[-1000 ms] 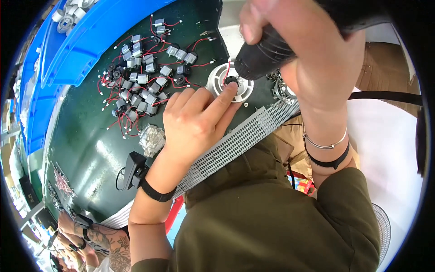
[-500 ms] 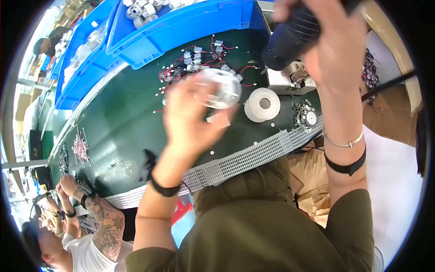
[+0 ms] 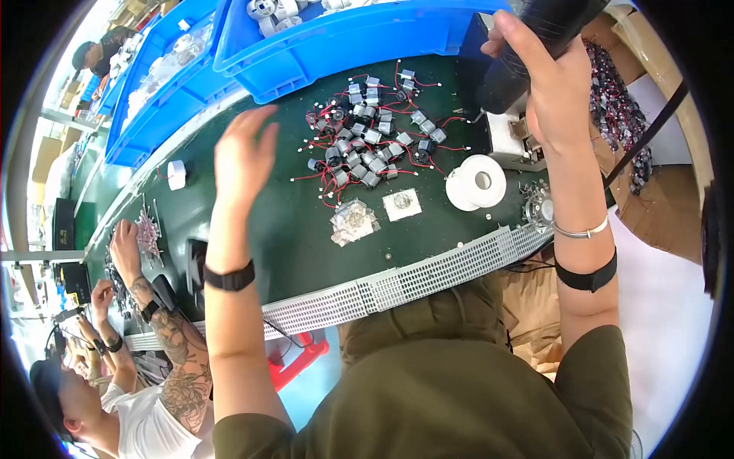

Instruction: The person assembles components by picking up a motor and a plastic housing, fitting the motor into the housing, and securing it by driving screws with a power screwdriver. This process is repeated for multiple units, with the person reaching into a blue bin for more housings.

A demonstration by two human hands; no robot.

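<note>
Left hand [image 3: 243,159] moved left | right hand [image 3: 556,86] grips ribbed black tool [image 3: 508,83]

The person's 2 hands [image 3: 562,84] show, and between them 1 black handheld tool [image 3: 508,84]. On the green counter [image 3: 287,237]: upward of 20 grey motors [image 3: 371,136], too tangled for an exact count; 1 white spool [image 3: 468,187]; 2 flat packets [image 3: 355,222] of small pieces; 1 white round part [image 3: 177,174] off by itself; 1 heap of pinkish pieces [image 3: 147,232]. At least 2 blue bins [image 3: 344,50] are visible. The person wears 2 black wristbands [image 3: 229,277] and 1 bracelet [image 3: 581,232]. At least 2 co-workers [image 3: 145,417] appear.
</note>
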